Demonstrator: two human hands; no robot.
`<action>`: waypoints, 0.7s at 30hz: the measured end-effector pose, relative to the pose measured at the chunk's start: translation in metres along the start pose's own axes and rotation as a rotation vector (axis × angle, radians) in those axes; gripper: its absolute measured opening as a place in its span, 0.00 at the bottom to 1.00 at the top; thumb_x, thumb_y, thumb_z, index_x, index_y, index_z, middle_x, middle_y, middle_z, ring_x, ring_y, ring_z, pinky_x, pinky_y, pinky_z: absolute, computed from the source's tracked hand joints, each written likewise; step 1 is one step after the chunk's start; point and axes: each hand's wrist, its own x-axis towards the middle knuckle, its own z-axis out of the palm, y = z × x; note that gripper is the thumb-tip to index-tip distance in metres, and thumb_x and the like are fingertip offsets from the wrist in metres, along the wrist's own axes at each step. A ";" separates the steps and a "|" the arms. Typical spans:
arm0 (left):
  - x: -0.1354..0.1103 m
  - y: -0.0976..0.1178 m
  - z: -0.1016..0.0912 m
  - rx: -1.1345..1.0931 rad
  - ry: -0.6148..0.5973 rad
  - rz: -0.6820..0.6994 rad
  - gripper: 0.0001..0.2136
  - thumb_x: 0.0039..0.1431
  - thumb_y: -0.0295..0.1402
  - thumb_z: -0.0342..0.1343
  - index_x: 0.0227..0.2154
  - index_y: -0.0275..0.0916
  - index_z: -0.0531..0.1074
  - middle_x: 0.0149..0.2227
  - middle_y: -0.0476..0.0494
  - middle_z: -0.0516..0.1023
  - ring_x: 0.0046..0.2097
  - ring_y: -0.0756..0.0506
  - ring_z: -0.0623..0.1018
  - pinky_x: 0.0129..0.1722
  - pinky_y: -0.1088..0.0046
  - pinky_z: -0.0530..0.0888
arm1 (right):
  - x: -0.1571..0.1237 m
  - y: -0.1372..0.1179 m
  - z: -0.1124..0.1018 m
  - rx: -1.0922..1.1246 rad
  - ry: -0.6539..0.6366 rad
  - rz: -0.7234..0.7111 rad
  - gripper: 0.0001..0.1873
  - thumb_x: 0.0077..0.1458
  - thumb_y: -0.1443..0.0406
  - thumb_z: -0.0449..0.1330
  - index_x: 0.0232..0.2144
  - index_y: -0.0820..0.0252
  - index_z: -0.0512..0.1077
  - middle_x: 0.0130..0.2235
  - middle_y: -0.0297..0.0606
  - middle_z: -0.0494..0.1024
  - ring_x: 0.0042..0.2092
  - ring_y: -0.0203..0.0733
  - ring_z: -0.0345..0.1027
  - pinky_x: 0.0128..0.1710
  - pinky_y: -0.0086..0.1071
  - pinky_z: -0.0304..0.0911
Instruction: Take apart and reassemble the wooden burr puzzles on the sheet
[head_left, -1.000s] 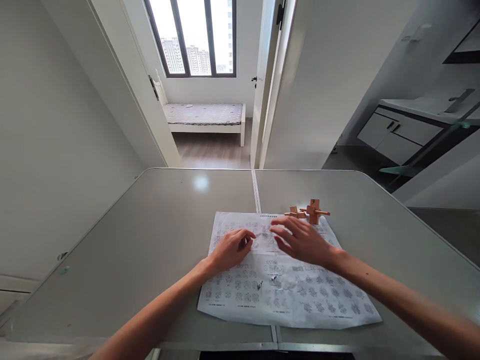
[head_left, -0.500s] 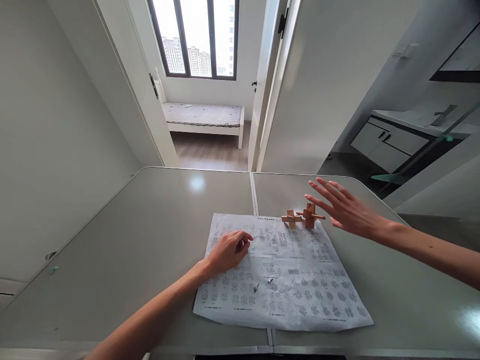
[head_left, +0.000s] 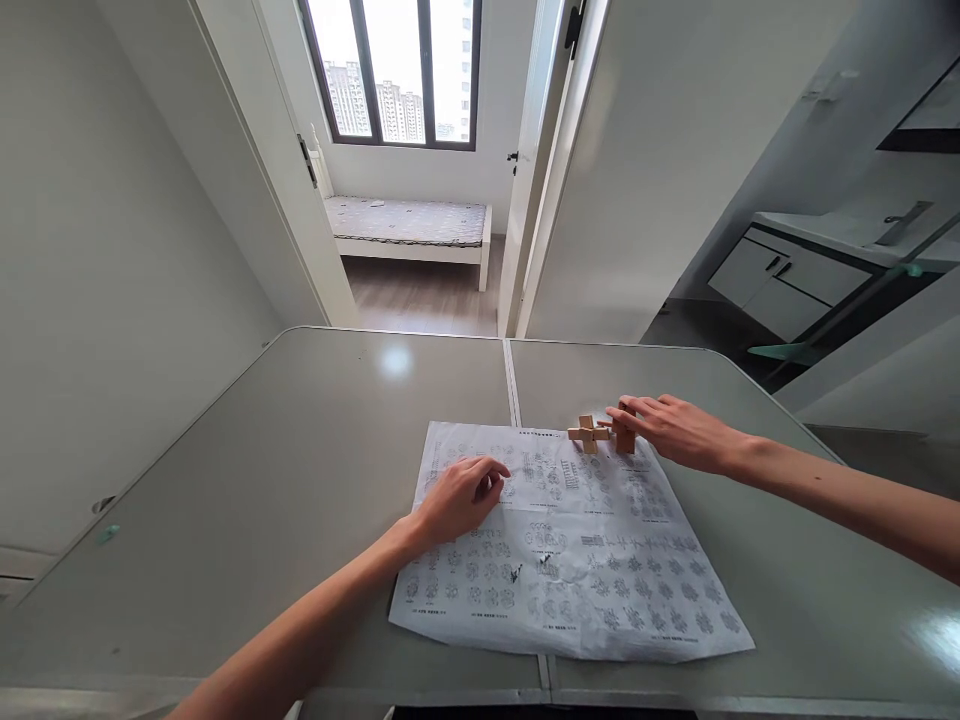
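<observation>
A printed paper sheet [head_left: 585, 560] covered in small diagrams lies on the grey table [head_left: 300, 480]. My left hand [head_left: 457, 497] rests on the sheet's upper left part, fingers curled loosely, nothing visible in them. Two small wooden cross-shaped puzzles stand at the sheet's far edge. My right hand [head_left: 671, 430] has its fingers closed around the right wooden puzzle [head_left: 624, 436], which is mostly covered. The left wooden puzzle [head_left: 588, 434] stands free just beside the fingertips.
The table has a seam [head_left: 511, 385] down its middle and rounded far corners. Beyond it, an open doorway shows a bed [head_left: 409, 228] under a window. A cabinet with a counter [head_left: 810, 275] stands at the right.
My right hand lifted off the sheet, swung out to the right above the puzzles, then came down onto the right wooden puzzle. My left hand has stayed in place.
</observation>
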 end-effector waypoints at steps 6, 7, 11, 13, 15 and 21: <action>0.001 0.000 -0.001 0.001 0.000 0.000 0.09 0.69 0.31 0.51 0.44 0.42 0.77 0.33 0.49 0.79 0.33 0.48 0.76 0.39 0.71 0.73 | 0.008 -0.007 -0.008 0.044 -0.019 0.012 0.27 0.60 0.80 0.49 0.56 0.52 0.69 0.45 0.43 0.77 0.29 0.39 0.69 0.32 0.35 0.55; 0.001 0.000 -0.001 0.000 0.000 0.002 0.09 0.69 0.31 0.51 0.44 0.42 0.77 0.33 0.49 0.79 0.33 0.48 0.76 0.38 0.71 0.74 | 0.009 -0.008 -0.009 0.057 -0.029 0.022 0.26 0.61 0.80 0.49 0.54 0.53 0.69 0.44 0.42 0.76 0.29 0.39 0.69 0.31 0.34 0.54; 0.001 0.001 -0.002 -0.006 -0.004 0.008 0.09 0.69 0.32 0.51 0.43 0.42 0.77 0.33 0.48 0.79 0.33 0.48 0.76 0.39 0.71 0.74 | 0.015 -0.010 -0.015 0.122 -0.144 0.091 0.20 0.61 0.79 0.52 0.49 0.55 0.70 0.42 0.41 0.75 0.29 0.38 0.70 0.29 0.32 0.51; 0.001 0.002 -0.003 -0.003 -0.010 0.007 0.09 0.70 0.32 0.51 0.43 0.42 0.77 0.34 0.48 0.80 0.34 0.48 0.76 0.39 0.71 0.74 | 0.018 -0.011 -0.019 0.145 -0.224 0.110 0.19 0.61 0.79 0.53 0.49 0.56 0.71 0.42 0.42 0.74 0.30 0.39 0.72 0.28 0.31 0.49; 0.001 0.002 -0.003 0.003 -0.014 0.005 0.09 0.70 0.32 0.51 0.43 0.42 0.77 0.35 0.48 0.80 0.35 0.48 0.76 0.39 0.71 0.74 | 0.021 -0.011 -0.023 0.157 -0.267 0.119 0.18 0.62 0.78 0.52 0.48 0.57 0.71 0.42 0.43 0.74 0.31 0.40 0.73 0.27 0.30 0.48; 0.001 0.002 -0.004 -0.003 -0.018 -0.001 0.09 0.70 0.32 0.51 0.43 0.42 0.76 0.35 0.48 0.79 0.35 0.48 0.76 0.38 0.72 0.74 | 0.022 -0.007 -0.033 0.194 -0.298 0.140 0.17 0.61 0.77 0.52 0.46 0.57 0.73 0.41 0.42 0.74 0.29 0.39 0.73 0.26 0.30 0.46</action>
